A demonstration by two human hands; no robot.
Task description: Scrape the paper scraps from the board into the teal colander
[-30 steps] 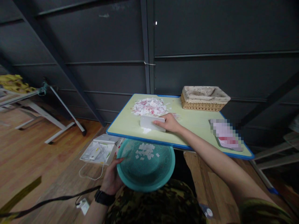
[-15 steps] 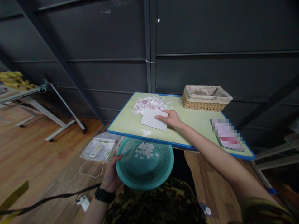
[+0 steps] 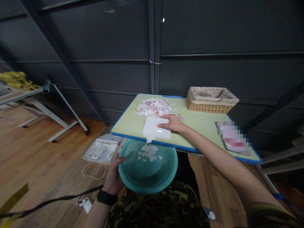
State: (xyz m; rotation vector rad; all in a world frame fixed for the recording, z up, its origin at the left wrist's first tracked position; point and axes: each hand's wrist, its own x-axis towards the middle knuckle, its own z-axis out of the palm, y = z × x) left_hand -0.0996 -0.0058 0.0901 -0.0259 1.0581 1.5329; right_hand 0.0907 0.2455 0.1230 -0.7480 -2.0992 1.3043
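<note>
Table (image 3: 201, 126): right hand (image 3: 174, 123) holds white card (image 3: 154, 129); left hand (image 3: 113, 180) grips basin (image 3: 152, 179).

— Teal bowl (image 3: 148, 171), meshed all over; pale green worktop (image 3: 128, 123), edged in blue.
— White card (image 3: 156, 129), white and pink scraps (image 3: 154, 107), tan woven basket (image 3: 211, 100), camouflage shirt (image 3: 161, 205), black watch (image 3: 106, 198), dark grey wall (image 3: 95, 47).
</note>
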